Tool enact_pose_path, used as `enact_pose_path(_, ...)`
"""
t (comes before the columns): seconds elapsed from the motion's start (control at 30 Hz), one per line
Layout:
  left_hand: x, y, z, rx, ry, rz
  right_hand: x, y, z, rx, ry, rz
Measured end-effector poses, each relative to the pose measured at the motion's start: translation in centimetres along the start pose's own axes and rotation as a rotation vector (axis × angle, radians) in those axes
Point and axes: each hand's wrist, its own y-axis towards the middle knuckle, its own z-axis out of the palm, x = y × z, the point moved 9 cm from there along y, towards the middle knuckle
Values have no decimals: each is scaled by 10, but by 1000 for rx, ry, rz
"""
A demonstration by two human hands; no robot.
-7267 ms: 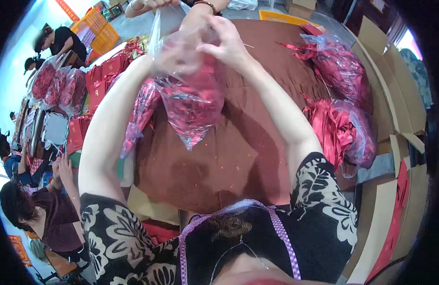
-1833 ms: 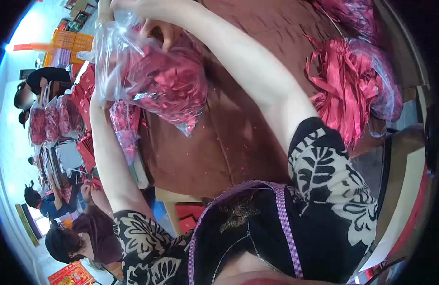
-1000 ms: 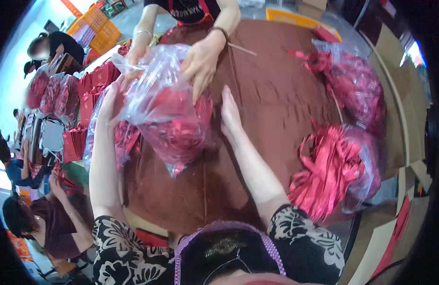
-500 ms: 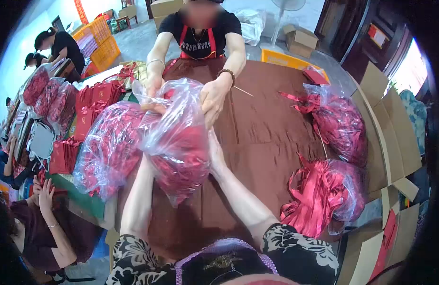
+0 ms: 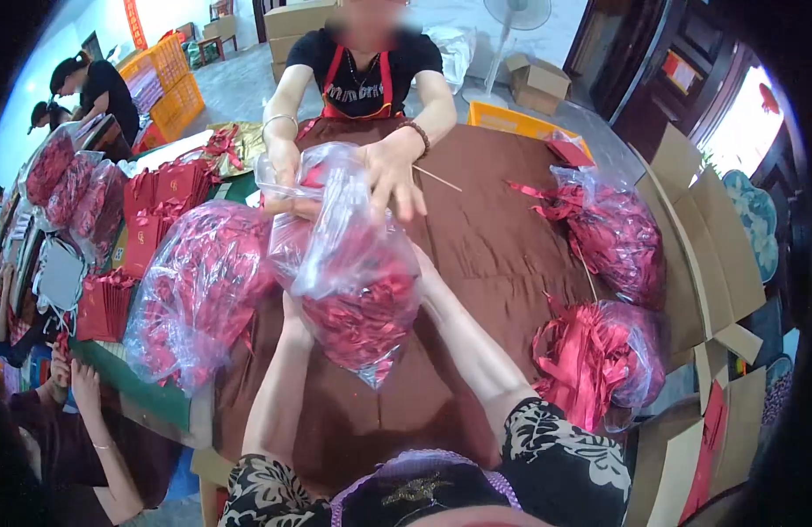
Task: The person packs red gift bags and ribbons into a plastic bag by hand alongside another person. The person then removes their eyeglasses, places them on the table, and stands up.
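A clear plastic bag of red ribbons [image 5: 362, 307] is held up over the brown-covered table between me and a person opposite. My left hand [image 5: 297, 314] supports its left side from below, with the fingers hidden behind the bag. On the other side, my right hand [image 5: 426, 270] presses against the bag, its fingers also hidden. One hand of the person opposite [image 5: 285, 167] grips the gathered top. That person's other hand [image 5: 393, 180] is spread over the bag's upper right. Close to my left forearm lies a larger bag of red ribbons [image 5: 199, 290].
Two more ribbon bags [image 5: 621, 233] [image 5: 599, 360] lie on the right of the brown cloth [image 5: 485, 228]. Open cardboard boxes [image 5: 700, 237] border that side. Red gift bags [image 5: 147, 228] stand at left. A thin stick [image 5: 438, 179] lies behind the held bag; another person's arm [image 5: 103, 430] is at lower left.
The held bag has shifted a little right and down in view, along with my hands. The opposite person's hand on the right has spread its fingers.
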Motion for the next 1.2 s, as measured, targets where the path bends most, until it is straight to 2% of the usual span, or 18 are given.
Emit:
enact_pose_path(0.03, 2, 0, 17, 22, -155, 21, -6, 11, -3, 92, 221, 13)
enact_pose_path(0.13, 6, 10, 15, -41, 10, 155, 18, 15, -14, 66, 150, -11)
enact_pose_path(0.2, 13, 27, 25, -139, -23, 80, 34, 20, -24, 34, 76, -37)
enact_pose_path(0.27, 8, 49, 23, -88, 105, 252, 23, 23, -48, -112, 207, 84)
enact_pose_path(0.33, 20, 68, 16, -141, 59, 104, 12, 33, -59, -106, 355, 87)
enact_pose_path(0.43, 12, 80, 27, -123, 279, 184, 13, 34, -83, -291, 438, 23)
enact_pose_path(0.5, 14, 82, 38, -120, 52, 136, 14, 38, -90, -308, 416, 17)
enact_pose_path(0.63, 31, 111, 11, -35, 67, 39, 14, 38, -100, -290, 272, 35)
enact_pose_path(0.67, 30, 97, 22, -174, 9, -79, 12, 36, -103, -284, 219, 35)
enact_pose_path(0.7, 38, 119, -9, -74, -17, -28, 13, 33, -104, -275, 166, 36)
enact_pose_path(0.77, 5, 81, 42, -4, 95, -32, 15, 24, -104, -242, 127, 8)
enact_pose_path(0.8, -9, 97, 19, -8, 234, 150, 26, 15, -97, -236, -42, 1)
enact_pose_path(0.83, -31, 75, 35, -138, 394, 140, 23, 15, -113, -238, -28, -3)
enact_pose_path(0.87, -47, 83, 20, -87, 541, 228, 20, 18, -131, -240, -14, -6)
enact_pose_path(0.97, -62, 85, 8, -147, 409, 204, 22, 18, -174, -269, 116, -74)
enact_pose_path(1.07, -40, 94, 13, -81, 445, 293, 44, 6, -90, -277, 25, -163)
enact_pose_path(1.1, 0, 75, 32, -141, 236, -84, 41, 14, -75, -264, -10, -211)
enact_pose_path(1.2, 20, 98, 30, -42, 343, 185, 28, 31, -63, -199, -80, -241)
